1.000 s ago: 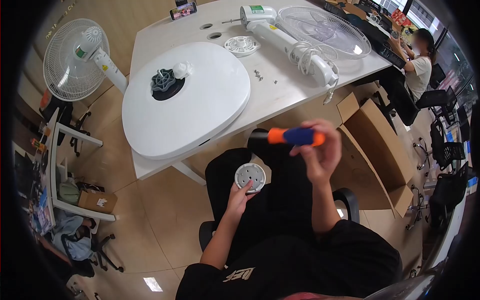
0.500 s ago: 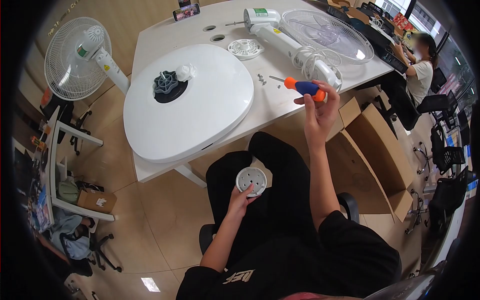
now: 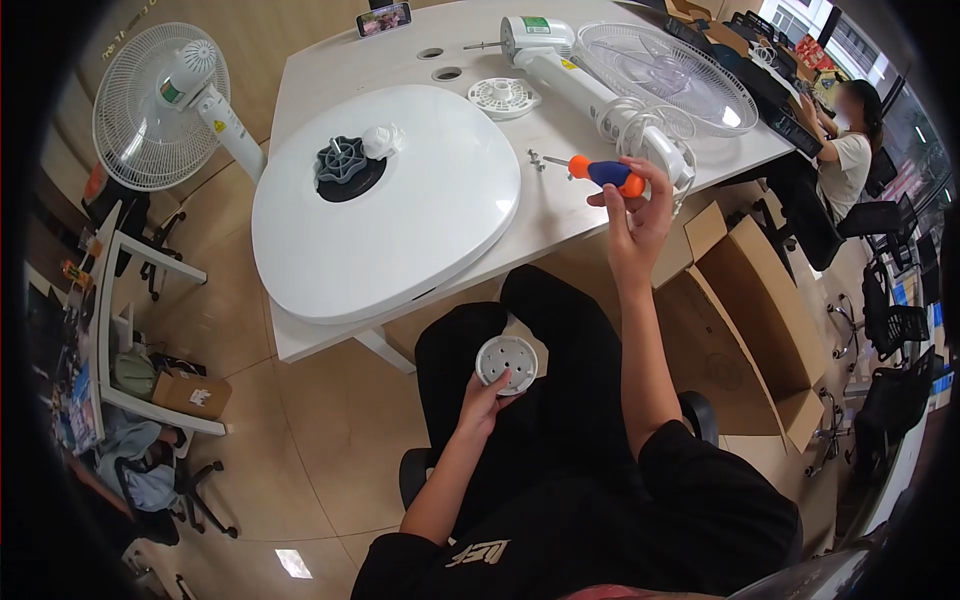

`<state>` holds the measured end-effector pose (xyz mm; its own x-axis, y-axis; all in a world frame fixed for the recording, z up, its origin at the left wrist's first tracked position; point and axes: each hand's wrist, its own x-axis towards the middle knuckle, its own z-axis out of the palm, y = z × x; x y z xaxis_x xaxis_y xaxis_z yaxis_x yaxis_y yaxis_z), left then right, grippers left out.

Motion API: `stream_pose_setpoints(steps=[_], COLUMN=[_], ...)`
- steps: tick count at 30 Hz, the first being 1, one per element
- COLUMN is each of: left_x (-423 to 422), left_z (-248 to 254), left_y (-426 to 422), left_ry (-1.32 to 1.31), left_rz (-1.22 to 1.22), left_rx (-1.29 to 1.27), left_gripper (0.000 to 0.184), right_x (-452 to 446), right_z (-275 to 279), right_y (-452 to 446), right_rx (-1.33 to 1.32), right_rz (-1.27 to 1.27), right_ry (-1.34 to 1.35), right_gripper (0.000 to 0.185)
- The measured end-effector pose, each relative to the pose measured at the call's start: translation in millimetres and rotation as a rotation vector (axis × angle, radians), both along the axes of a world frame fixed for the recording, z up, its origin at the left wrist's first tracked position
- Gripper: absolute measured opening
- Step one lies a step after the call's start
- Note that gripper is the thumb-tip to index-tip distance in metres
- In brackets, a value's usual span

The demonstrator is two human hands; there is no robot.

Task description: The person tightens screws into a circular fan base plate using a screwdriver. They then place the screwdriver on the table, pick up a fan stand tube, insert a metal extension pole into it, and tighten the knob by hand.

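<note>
My left hand (image 3: 483, 402) grips a round white plastic part (image 3: 510, 358) with small holes in its face, held over my lap with the thumb on it. Raised near the table's front edge, my right hand (image 3: 643, 215) is closed around the blue and orange handle of a screwdriver (image 3: 613, 177). Its shaft points left, toward several small screws (image 3: 537, 160) lying on the table. A large white fan base (image 3: 440, 190) rests to the left, with a grey knob (image 3: 342, 160) and a crumpled clear plastic wrap (image 3: 382, 141) on top.
Behind the screws lie a white slotted disc (image 3: 503, 97), a fan motor and pole (image 3: 565, 75) with a coiled cord, and a fan grille (image 3: 670, 75). An open cardboard box (image 3: 765, 310) is on the floor at right. An assembled fan (image 3: 165, 105) stands left; a person (image 3: 845, 150) sits far right.
The view has shifted slightly, so the table things appear a little to the right. Both hands keep their holds, with almost no movement.
</note>
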<state>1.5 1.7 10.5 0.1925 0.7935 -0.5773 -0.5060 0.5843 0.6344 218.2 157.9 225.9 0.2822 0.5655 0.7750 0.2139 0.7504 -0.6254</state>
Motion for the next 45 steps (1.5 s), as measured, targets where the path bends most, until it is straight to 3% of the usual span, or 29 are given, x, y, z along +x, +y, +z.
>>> stream_pose_setpoints(steps=[26,34,39,45], left_x=[-0.2,2.4,1.0,1.3], left_z=[-4.6,-12.1,0.2,6.7], left_y=[1.5,1.8,-2.0,1.5], left_ry=[-0.009,-0.052,-0.055,-0.043], left_rz=[-0.021,0.018,0.035,0.039], left_rx=[0.055,0.062,0.046,0.014], left_gripper=[0.063,0.05,0.052,0.051], right_x=[4.9,18.1,36.9,18.5], right_z=[10.4,24.4,16.1,-11.0], right_y=[-2.9,-54.7,-102.2,-144.7], right_rx=[0.099,0.04,-0.035,-0.314], right_rz=[0.022,0.08,0.262,0.529], right_ry=[0.012,0.031,0.067,-0.046], right_gripper=[0.038,0.037,0.04,0.041])
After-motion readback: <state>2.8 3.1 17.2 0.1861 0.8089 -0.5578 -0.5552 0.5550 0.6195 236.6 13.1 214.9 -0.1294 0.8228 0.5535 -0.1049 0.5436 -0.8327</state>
